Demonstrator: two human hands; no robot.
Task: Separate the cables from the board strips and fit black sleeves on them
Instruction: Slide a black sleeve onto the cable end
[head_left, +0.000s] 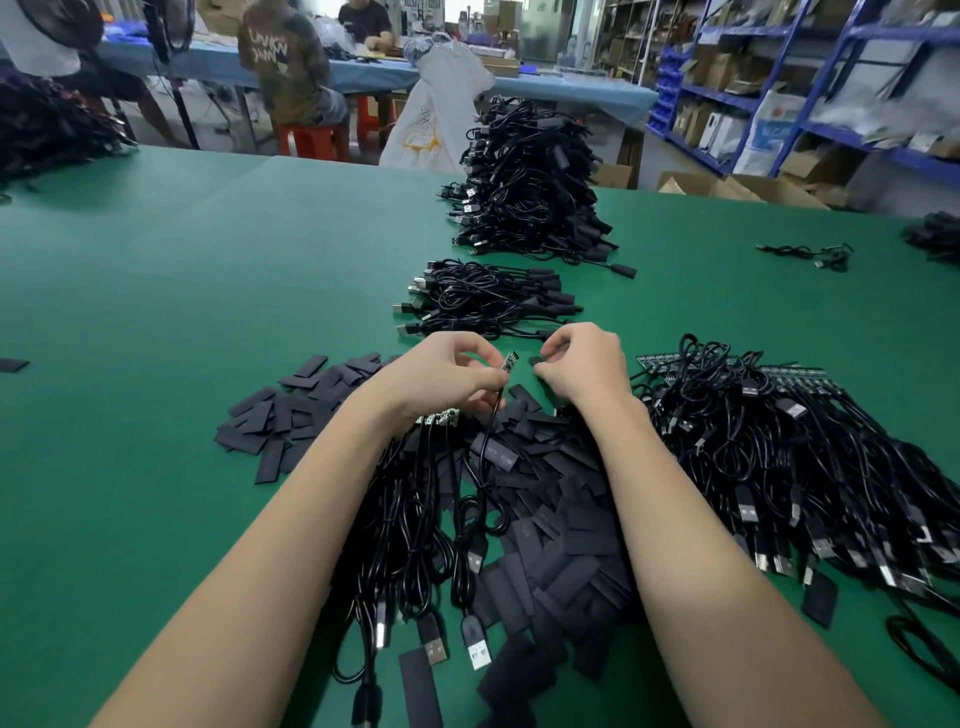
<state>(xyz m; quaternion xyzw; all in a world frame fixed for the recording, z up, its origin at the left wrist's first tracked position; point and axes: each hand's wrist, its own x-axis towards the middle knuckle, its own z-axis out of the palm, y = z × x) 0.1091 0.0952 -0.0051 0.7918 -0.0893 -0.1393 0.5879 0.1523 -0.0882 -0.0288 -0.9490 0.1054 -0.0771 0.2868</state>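
Left hand (451, 373): fingers pinch a cable (487, 436) just below its small board (509, 360), board end tilted up toward the right hand (582, 364). Right fingers pinch a black sleeve (535, 360), held just apart from the board tip; sleeve not yet on. Beyond the fingertips, a low bundle (488, 299) and a tall stack (530, 182) of sleeved cables, so a good share looks done. Right of the right fingers, a large heap (779, 431) still joined to board strips. Under both wrists, loose sleeves (550, 499) spread on the green surface (208, 270). Judgement: well underway, much left.
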